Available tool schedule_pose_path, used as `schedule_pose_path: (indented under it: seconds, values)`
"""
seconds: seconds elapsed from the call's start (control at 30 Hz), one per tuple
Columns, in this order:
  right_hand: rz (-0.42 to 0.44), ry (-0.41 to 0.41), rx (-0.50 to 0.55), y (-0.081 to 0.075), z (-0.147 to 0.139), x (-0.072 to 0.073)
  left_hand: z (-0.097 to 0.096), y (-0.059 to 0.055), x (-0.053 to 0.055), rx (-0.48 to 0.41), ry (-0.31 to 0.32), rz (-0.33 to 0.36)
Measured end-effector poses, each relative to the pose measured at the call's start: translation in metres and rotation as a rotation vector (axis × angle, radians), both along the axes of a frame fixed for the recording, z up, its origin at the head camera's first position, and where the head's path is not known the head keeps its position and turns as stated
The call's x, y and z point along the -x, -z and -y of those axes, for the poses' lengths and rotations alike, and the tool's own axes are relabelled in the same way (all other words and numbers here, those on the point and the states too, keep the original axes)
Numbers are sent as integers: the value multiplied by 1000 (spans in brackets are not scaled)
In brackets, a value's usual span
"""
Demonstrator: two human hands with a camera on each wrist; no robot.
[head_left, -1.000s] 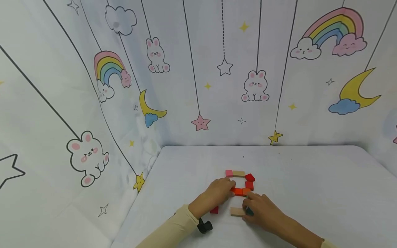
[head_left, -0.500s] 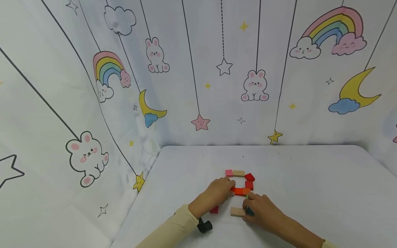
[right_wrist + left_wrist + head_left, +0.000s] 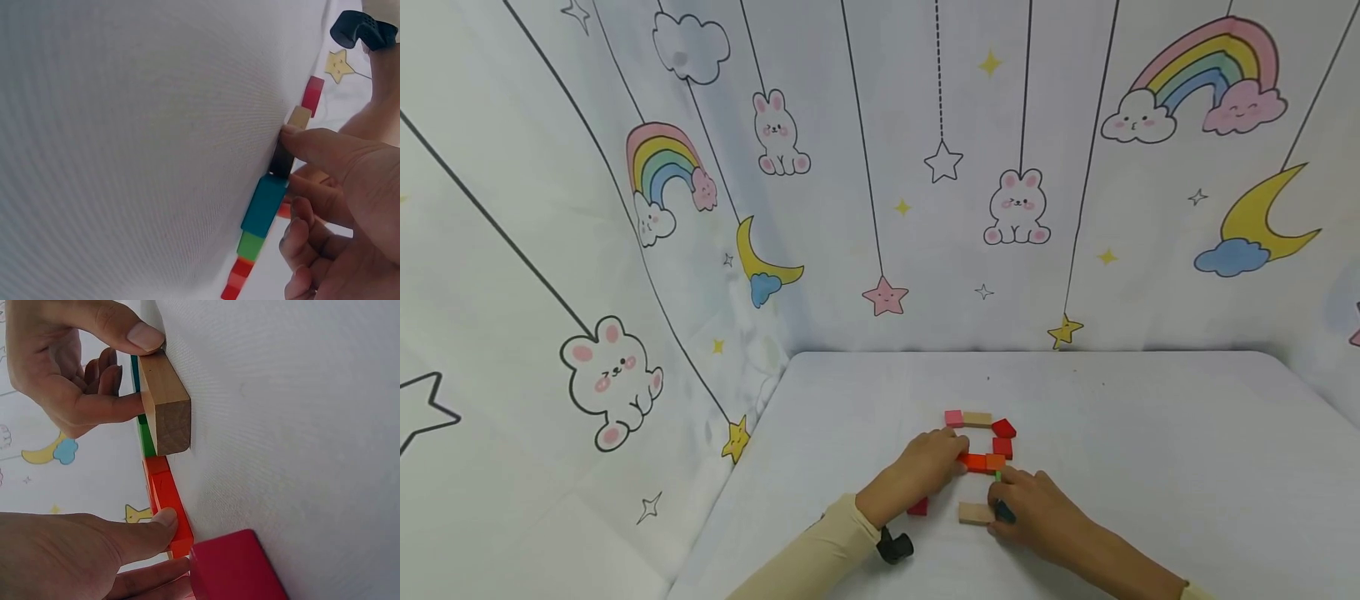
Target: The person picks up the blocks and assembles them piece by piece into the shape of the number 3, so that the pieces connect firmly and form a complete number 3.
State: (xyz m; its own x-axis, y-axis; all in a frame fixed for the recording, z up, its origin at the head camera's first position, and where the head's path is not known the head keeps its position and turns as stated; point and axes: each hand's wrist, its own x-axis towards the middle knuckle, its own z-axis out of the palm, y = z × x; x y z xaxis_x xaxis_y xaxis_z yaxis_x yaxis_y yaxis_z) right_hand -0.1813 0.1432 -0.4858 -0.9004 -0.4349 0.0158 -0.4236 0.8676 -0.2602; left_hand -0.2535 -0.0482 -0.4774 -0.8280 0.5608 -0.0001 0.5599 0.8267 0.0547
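My left hand [image 3: 925, 463] pinches the left part of an orange-red block [image 3: 976, 463], thumb against its near face in the left wrist view; an orange block [image 3: 995, 462] adjoins it. My right hand [image 3: 1041, 510] holds a dark block [image 3: 282, 159] between thumb and index finger. Left of that lies a plain wooden block [image 3: 976, 513], its corner right at the thumb in the left wrist view. A teal block [image 3: 265, 203] and a green block [image 3: 250, 245] continue the line from the dark block up to the orange one. My left hand hides whatever lies beneath it.
Beyond my hands, a pink block [image 3: 953, 418], a wooden block [image 3: 977, 420], a red pentagonal block [image 3: 1003, 428] and a red block [image 3: 1002, 448] form a bent row. A crimson block [image 3: 917, 507] lies beside my left wrist, near a black wrist device [image 3: 895, 546]. Everything rests on a white tabletop [image 3: 1150, 450].
My right hand and the dark block have shifted very slightly right, with the near wooden block; a little more green shows beside my fingertips. My left hand has stayed in place.
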Motion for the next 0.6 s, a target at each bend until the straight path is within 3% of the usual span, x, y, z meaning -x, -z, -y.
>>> schedule_pose_path:
  seconds: [0.6]
  values:
    - [17, 6, 11, -2, 0, 0, 1, 2, 2, -4, 3, 6]
